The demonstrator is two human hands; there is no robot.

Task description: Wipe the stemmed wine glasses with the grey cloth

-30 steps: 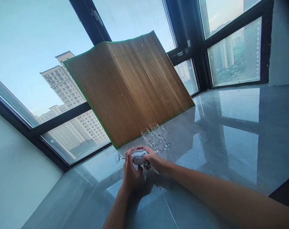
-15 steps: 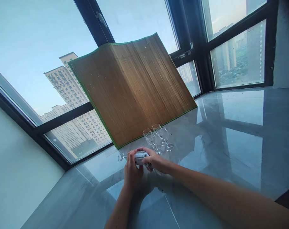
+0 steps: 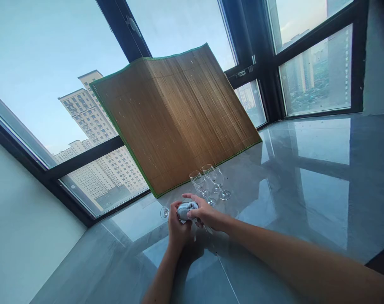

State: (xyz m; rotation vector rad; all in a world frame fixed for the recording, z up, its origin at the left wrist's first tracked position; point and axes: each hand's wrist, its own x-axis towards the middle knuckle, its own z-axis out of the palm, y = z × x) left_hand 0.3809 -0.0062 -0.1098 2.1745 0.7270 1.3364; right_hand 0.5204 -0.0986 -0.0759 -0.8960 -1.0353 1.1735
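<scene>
Here, the left hand (image 3: 178,228) clasps a glass (image 3: 165,212) held sideways, foot leftward, while the right hand (image 3: 207,213) grips cloth (image 3: 186,210) around it.

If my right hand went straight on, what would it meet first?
Your right hand touches the grey cloth, so that comes first; just past it, probably your left hand, though depth is unclear.

A: Quick q: what sort of place?

B: Prob. a home, e.g. a high-rise apt. Big windows (image 3: 36,63) w/ dark frames (image 3: 84,158), tall apt. bldgs. (image 3: 92,116) outside, greenery (image 3: 329,93) well below.

A: Why home, not ofc.?

B: Stemmed glasses (image 3: 225,195) standing on shiny grey tiles (image 3: 306,240), plus a brown mat (image 3: 176,118) w/ green edging, upright by the windows. Plain pale wall (image 3: 21,219) at L. Exact rm.? Can't tell.
</scene>
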